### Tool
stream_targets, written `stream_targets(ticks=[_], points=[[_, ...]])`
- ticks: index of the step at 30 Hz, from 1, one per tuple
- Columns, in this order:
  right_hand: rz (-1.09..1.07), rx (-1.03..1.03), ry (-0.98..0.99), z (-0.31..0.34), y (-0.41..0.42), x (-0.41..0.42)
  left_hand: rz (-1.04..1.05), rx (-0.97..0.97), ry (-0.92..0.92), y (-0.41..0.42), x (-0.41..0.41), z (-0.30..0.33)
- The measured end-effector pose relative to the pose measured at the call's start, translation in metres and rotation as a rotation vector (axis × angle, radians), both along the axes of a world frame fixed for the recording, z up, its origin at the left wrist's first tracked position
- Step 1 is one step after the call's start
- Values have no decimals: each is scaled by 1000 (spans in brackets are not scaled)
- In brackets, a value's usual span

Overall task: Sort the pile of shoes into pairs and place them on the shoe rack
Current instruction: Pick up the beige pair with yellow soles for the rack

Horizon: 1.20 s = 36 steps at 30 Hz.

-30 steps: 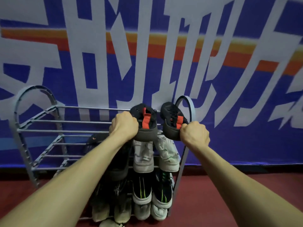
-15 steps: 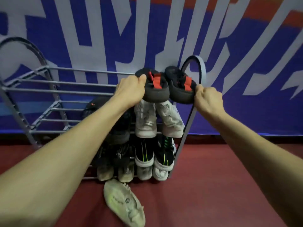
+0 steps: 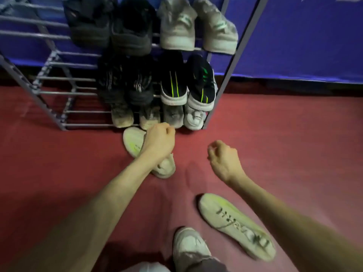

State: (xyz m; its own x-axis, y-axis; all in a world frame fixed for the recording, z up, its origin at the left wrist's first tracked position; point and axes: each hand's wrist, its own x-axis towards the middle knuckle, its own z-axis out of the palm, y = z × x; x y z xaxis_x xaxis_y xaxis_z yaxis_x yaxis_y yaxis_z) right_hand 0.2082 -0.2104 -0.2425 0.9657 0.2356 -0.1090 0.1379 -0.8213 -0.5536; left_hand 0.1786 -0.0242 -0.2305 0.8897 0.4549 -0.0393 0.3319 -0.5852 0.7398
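A grey metal shoe rack (image 3: 225,75) stands against the wall with shoes on its right half: a white pair (image 3: 196,28), a black pair (image 3: 110,26), a black-and-green pair (image 3: 186,81), and more pairs below. Two pale cream shoes with yellow-green marks lie on the red floor. One cream shoe (image 3: 133,142) lies under my left hand (image 3: 159,140), which hovers over it with fingers loosely curled and nothing in it. The other cream shoe (image 3: 235,224) lies near my right forearm. My right hand (image 3: 224,158) hangs above bare floor, fingers curled, holding nothing.
My own foot in a white sneaker (image 3: 190,250) stands at the bottom centre. A blue banner (image 3: 304,36) covers the wall behind the rack. The left half of the rack (image 3: 39,61) holds bare bars. Red floor (image 3: 294,144) stretches to the right.
Both hands let go of the black-and-red shoes on the top shelf and dropped to floor level. My view tilted down, so the two cream shoes on the floor now show.
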Motion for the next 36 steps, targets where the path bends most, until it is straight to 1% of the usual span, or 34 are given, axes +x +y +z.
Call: stream_targets(ticks=[3,6,8,11,13,15,17,19,22,28,32,36], points=[[122,-148,143,-38,-24,-30,11,-90,270,-4,-7,-58],[140,-350,280,-70,-65,-42,218,-190,464,-5,-12,-100],[98,-554,332,-84,-100,-45,374,-213,538,0,-18,-121],[142,-763,507,-104,-149,-55,449,-281,598,0,-23,-138],[182,-808,590,-112,-170,-66,480,-341,561,-4,-22,-139],[159,-817,569,-113,-180,-76,487,-339,534,-8,-21,-140],[179,-844,479,-111,-181,-78,494,-318,523,-9,-23,-142],[227,-798,402,-106,-178,-79,481,-254,526,-9,-29,-139],[263,-676,264,-95,-164,-79,433,-158,515,-13,-41,-125],[303,-499,100,-77,-106,-76,317,-32,423,-10,-71,-103],[237,-328,-26,-49,-65,-77,214,64,313,-2,-97,-76],[262,-222,-224,2,-38,-70,165,141,140,10,-120,-19]])
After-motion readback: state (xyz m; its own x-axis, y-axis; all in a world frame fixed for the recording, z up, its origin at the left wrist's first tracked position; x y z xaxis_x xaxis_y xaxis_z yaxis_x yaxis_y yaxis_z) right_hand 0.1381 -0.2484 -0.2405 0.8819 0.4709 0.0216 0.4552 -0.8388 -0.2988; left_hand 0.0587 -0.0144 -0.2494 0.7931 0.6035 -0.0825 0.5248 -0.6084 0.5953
